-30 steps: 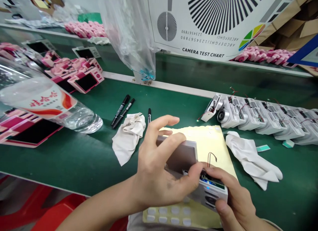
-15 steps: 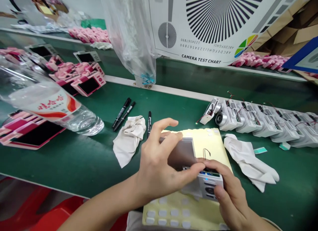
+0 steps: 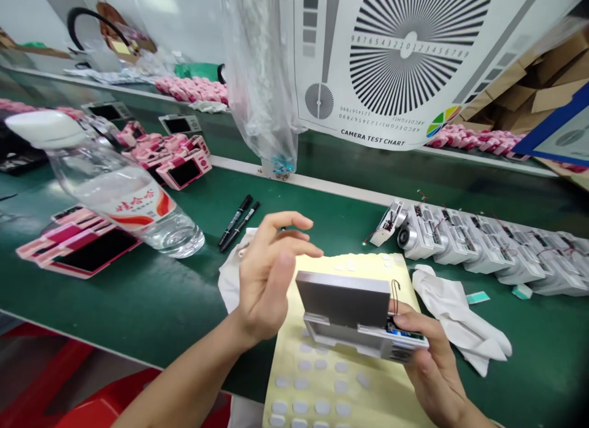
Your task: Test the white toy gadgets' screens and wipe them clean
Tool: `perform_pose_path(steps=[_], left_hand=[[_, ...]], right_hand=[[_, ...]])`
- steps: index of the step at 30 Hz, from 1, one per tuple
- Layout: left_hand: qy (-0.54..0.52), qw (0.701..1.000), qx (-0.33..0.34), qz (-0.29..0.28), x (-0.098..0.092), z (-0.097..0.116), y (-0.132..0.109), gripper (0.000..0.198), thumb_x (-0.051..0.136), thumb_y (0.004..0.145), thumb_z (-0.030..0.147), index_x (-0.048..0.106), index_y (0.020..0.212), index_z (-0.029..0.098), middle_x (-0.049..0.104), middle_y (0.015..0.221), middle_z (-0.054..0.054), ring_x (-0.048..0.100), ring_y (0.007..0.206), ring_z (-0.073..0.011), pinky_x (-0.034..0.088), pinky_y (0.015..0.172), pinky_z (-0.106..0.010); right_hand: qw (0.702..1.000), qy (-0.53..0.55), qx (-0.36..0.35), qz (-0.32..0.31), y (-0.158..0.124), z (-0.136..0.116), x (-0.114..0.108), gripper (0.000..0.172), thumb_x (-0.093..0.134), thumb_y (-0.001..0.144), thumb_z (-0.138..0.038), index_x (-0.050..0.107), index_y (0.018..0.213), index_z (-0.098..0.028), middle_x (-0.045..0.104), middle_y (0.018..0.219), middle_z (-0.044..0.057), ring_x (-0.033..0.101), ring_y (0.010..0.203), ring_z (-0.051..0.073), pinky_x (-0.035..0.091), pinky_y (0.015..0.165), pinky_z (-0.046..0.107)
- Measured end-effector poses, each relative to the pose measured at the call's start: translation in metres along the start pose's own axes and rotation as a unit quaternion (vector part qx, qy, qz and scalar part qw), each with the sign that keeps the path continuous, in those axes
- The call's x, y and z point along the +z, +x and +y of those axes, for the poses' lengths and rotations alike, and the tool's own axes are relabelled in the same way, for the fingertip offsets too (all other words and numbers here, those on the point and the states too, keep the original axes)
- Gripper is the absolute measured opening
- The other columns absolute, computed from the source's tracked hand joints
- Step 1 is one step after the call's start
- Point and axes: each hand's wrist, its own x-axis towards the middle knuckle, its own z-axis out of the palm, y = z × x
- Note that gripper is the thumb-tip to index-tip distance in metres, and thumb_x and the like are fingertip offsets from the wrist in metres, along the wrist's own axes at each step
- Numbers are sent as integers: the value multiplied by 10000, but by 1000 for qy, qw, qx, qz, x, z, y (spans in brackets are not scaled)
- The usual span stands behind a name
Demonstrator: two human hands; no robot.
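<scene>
Gripped at its right end by my right hand (image 3: pixel 430 354) is a white camera body (image 3: pixel 350 341), with its dark flip screen (image 3: pixel 345 300) raised above it. A small blue light shows near the right end, and a thin looped wire stands up behind it. My left hand (image 3: pixel 273 271) is off the device, just left of the screen, with fingers apart and nothing in it. Beneath the device lies a yellow sheet (image 3: pixel 288 379) bearing several pale oval stickers.
A water bottle (image 3: pixel 133 194) stands tilted at left near pink cameras (image 3: pixel 184 167). Two black markers (image 3: pixel 235 222) and a white cloth (image 3: pixel 230 280) lie beyond my left hand. Another cloth (image 3: pixel 460 311) and a row of opened white cameras (image 3: pixel 483 241) are at right. A test chart (image 3: pixel 377 124) hangs ahead.
My left hand has let go of the screen and moved left. The screen now stands raised in full view, and the device is turned, its long edge facing me. The head view has shifted slightly.
</scene>
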Motion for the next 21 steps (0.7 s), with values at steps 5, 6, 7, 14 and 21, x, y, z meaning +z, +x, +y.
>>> perform_pose_path(steps=[5,6,7,14,21], left_hand=[[47,974,213,-55,12,-5,-11,694,382,747,678,501,1195,162,466,1079,-116,486,1002,-272,430,901,-474],[62,970,230,-48,15,-6,-13,737,402,710,713,475,1208,174,477,1067,-113,498,991,-273,436,890,-476],[75,967,239,-38,19,-6,-16,759,425,674,741,453,1206,200,492,1049,-104,515,967,-269,451,866,-474],[139,965,216,42,32,-11,-31,639,586,613,680,380,1101,323,520,976,-35,566,859,-232,492,769,-430],[95,974,190,83,38,10,-29,594,554,669,659,460,1073,233,480,949,-57,526,871,-226,517,760,-422]], right_hand=[[996,18,-19,84,2,0,-7,269,357,912,-312,537,1111,-284,592,1105,71,582,1034,211,539,794,343],[995,14,-28,95,3,-2,-7,262,364,909,-314,549,1092,-281,606,1072,71,596,1004,212,547,767,333],[994,9,-38,99,3,-4,-7,258,370,907,-319,555,1082,-281,617,1048,72,606,978,215,553,738,326],[996,14,-61,60,2,-14,-5,282,349,913,-339,507,1145,-317,612,1091,56,603,977,222,563,703,319],[998,49,5,30,4,-14,-10,274,349,909,-334,539,1101,-283,640,1025,63,639,926,216,553,720,303]])
